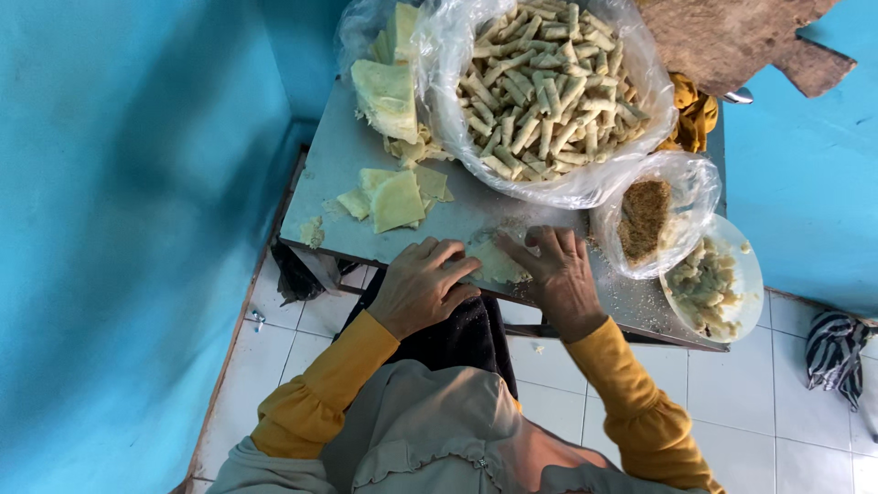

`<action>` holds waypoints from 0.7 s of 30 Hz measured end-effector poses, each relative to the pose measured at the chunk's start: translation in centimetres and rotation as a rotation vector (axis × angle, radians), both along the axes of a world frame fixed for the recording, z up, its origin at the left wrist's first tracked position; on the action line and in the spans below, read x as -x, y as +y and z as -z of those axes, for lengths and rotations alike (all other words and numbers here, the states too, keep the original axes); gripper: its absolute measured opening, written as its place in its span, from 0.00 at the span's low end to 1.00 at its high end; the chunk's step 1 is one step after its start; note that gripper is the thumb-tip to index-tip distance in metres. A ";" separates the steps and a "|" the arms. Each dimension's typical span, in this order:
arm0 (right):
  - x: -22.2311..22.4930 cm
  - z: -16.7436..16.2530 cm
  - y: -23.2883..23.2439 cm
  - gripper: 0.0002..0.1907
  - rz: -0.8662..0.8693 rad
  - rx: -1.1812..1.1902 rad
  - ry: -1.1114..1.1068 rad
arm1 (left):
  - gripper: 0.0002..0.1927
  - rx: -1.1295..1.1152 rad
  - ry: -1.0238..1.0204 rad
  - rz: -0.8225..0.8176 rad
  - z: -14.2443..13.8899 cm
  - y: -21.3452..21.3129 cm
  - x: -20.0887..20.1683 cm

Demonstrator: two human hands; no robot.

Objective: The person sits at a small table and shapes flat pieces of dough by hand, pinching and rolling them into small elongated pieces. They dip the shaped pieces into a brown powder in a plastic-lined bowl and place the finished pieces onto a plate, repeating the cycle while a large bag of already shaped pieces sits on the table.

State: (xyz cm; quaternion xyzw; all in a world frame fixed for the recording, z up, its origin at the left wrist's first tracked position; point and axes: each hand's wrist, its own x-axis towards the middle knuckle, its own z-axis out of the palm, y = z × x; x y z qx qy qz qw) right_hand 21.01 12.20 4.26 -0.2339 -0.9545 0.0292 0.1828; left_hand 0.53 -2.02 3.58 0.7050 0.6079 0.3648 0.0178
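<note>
My left hand [422,284] and my right hand [560,274] rest on the near edge of a small metal table [338,165]. Between their fingertips lies a pale yellow pastry wrapper [494,263], and both hands press on it with curled fingers. Cut wrapper pieces [395,199] lie to the left of my hands. A clear bag with several rolled pastry sticks [544,87] fills the far side of the table. A smaller bag of brown filling [645,218] sits just right of my right hand.
A stack of wrapper sheets [389,91] stands at the far left. A white bowl with pale lumps [713,284] overhangs the table's right corner. Blue walls close in on the left and right. White floor tiles and a striped cloth [834,352] lie below.
</note>
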 end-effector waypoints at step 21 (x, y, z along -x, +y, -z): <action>-0.7 -1.2 0.5 0.36 -0.112 -0.368 -0.251 | 0.19 -0.016 0.051 -0.016 0.2 0.0 -0.3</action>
